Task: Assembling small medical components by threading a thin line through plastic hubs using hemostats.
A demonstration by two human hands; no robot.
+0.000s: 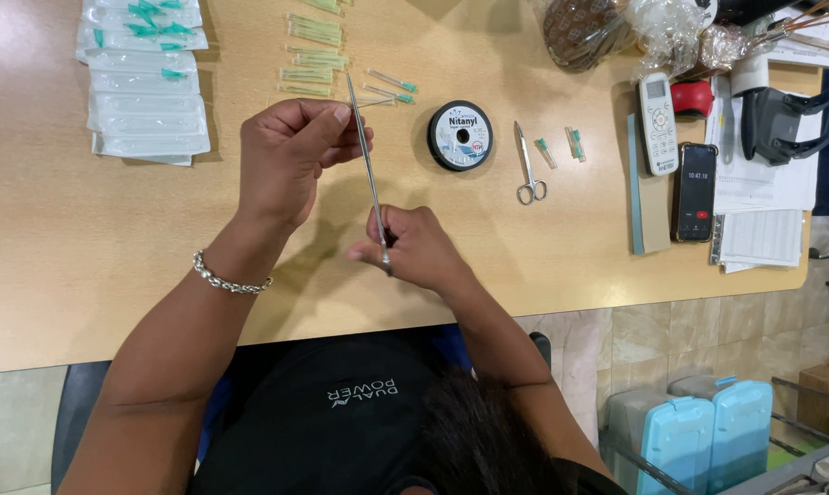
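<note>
Wooden table [543, 266]: broad bearing surface beneath the grip; all items below are laid on it or held above it.

Sealed sterile packets [144, 92]: stacked well beyond the grip, off toward the left hand's side.

Left hand [291, 156]: raised above the table, thumb and fingers pinched shut on the upper part of the long metal instrument. A beaded bracelet [229, 280] is worn at the wrist.

Right hand [419, 247]: clenched around the lower end of the same instrument, just below the left hand's pinch.

Thread spool [460, 135]: black, round, lying near the grip on the right hand's side.

Long metal instrument [367, 170]: slender, held between both hands, tip pointing away from the body.

Small scissors [528, 170]: past the spool, untouched.

Capped needles [392, 87]: green-hubbed, scattered just beyond the instrument's tip.

Step judged in hand: the instrument is being steadied or adjusted with both hands. The next move is judged to call for one hand being freed while the other keeps a firm pinch.
</note>
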